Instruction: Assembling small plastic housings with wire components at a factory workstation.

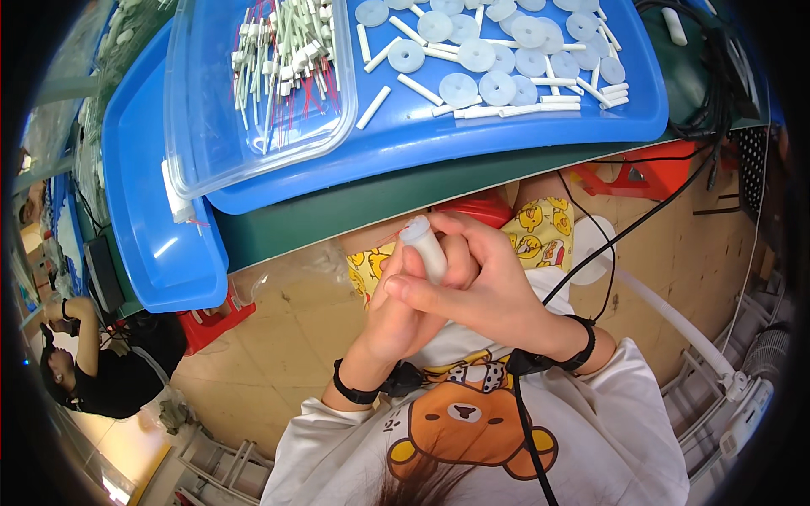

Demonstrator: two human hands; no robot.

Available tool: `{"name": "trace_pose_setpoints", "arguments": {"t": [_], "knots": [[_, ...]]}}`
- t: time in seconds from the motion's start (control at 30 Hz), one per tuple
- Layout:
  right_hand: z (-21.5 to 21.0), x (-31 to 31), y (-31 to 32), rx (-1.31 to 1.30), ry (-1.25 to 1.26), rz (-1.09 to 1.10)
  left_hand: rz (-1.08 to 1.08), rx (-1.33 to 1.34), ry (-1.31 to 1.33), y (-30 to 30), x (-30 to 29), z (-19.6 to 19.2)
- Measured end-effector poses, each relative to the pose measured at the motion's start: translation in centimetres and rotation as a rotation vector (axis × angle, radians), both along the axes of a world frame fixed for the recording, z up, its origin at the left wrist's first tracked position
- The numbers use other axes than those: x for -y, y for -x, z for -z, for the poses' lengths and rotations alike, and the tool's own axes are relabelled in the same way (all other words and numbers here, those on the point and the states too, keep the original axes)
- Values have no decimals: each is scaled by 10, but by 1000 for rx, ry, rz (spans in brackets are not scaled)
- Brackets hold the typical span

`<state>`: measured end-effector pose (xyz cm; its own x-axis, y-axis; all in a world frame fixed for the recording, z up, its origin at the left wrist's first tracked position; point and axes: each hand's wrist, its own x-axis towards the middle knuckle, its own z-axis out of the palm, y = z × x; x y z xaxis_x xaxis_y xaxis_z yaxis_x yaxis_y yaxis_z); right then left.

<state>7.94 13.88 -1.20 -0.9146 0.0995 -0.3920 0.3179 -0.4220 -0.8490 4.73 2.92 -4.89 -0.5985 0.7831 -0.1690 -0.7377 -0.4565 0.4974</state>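
Note:
Both my hands come together in front of my lap, just below the table edge. Between them is a white cylinder (429,253) with a translucent round end facing up; a thin red wire shows at its top. My left hand (398,314) is closed around its lower part, thumb against its side. My right hand (485,274) wraps over from the other side, its index finger near the cylinder's top and its thumb across the left hand. The fingers partly hide the cylinder's lower end.
A blue tray (506,133) holds translucent discs (458,88) and white tubes (374,107). A clear plastic box (198,173) on it holds wired connectors (291,59). A narrower blue tray (160,270) stands left. Black cables (666,253) hang at right. Another person (110,363) sits far left.

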Motion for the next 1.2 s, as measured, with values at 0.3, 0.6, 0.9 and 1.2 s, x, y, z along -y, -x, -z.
{"name": "trace_pose_setpoints", "arguments": {"t": [0.3,0.6,0.9,1.2], "knots": [[-1,-10,14,72,-57,-19,-105,-15,123,0,-12,-10],[0,-25,26,111,190,-17,-321,-27,284,-19,-34,-19],[-9,-41,35,238,108,-220,-394,13,228,-22,-41,-19],[-3,-36,35,189,141,-220,-445,37,235,-17,-45,-26]]}}
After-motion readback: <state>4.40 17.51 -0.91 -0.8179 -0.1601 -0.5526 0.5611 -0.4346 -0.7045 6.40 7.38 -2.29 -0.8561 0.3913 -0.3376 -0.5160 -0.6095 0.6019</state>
